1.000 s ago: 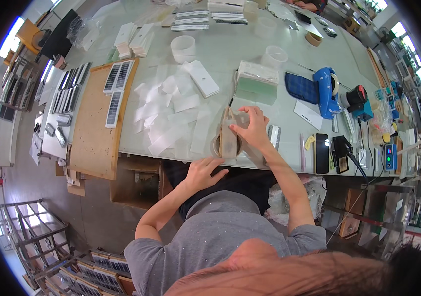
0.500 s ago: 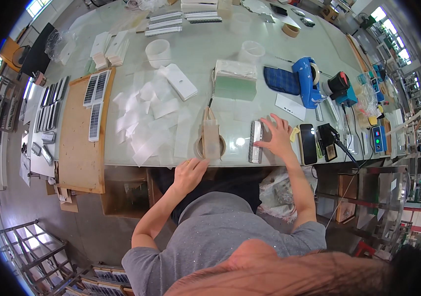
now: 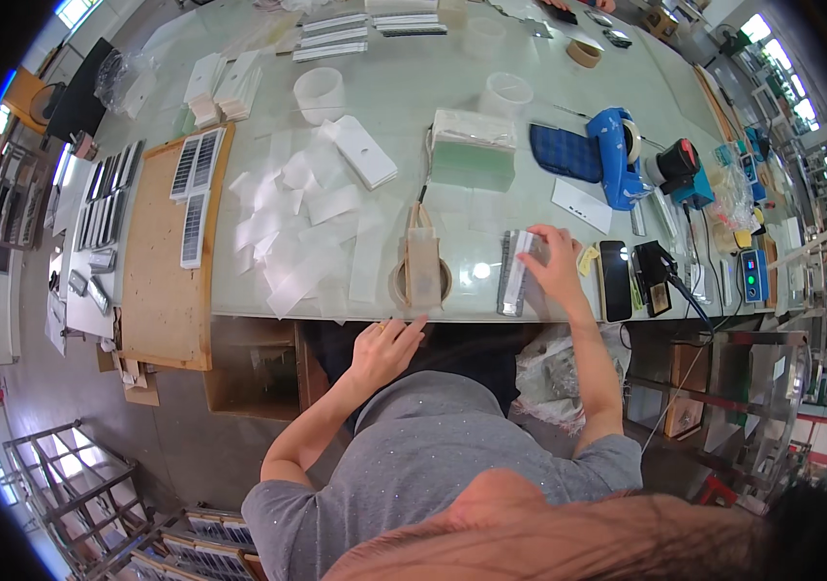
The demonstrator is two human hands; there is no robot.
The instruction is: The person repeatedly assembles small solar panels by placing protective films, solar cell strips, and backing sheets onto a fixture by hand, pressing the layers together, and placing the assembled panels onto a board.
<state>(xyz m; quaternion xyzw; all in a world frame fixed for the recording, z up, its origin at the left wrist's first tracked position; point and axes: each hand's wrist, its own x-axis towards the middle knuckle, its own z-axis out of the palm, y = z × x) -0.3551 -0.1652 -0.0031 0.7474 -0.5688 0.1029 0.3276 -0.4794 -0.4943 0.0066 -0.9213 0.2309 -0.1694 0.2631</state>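
Observation:
My right hand (image 3: 557, 271) has its thumb and fingers on the right side of a narrow white-and-grey strip (image 3: 511, 276) near the table's front edge. The strip's white side shows beside its grey, ridged face. Fingers loosely stretched, my left hand (image 3: 384, 353) rests at the table edge and holds nothing I can see. Just beyond it, a beige flat piece with a looped strap (image 3: 422, 266) lies across a brown ring (image 3: 399, 284). Left of that, translucent white sheets (image 3: 288, 232) lie in a loose heap, with a small stack of white plates (image 3: 365, 150) behind.
A green-and-white block (image 3: 473, 160) stands mid-table. To the right are a blue tape dispenser (image 3: 617, 160), a blue pouch (image 3: 566, 152), a black phone (image 3: 615, 281) and a soldering iron stand (image 3: 651, 279). A wooden board (image 3: 164, 281) overhangs the left edge. Another person's hand (image 3: 607, 5) shows far right.
My right hand has closed in on the strip, which now looks tilted with its white side showing. My left hand has shifted slightly right, its fingers straighter. Another person's hand has appeared at the far edge.

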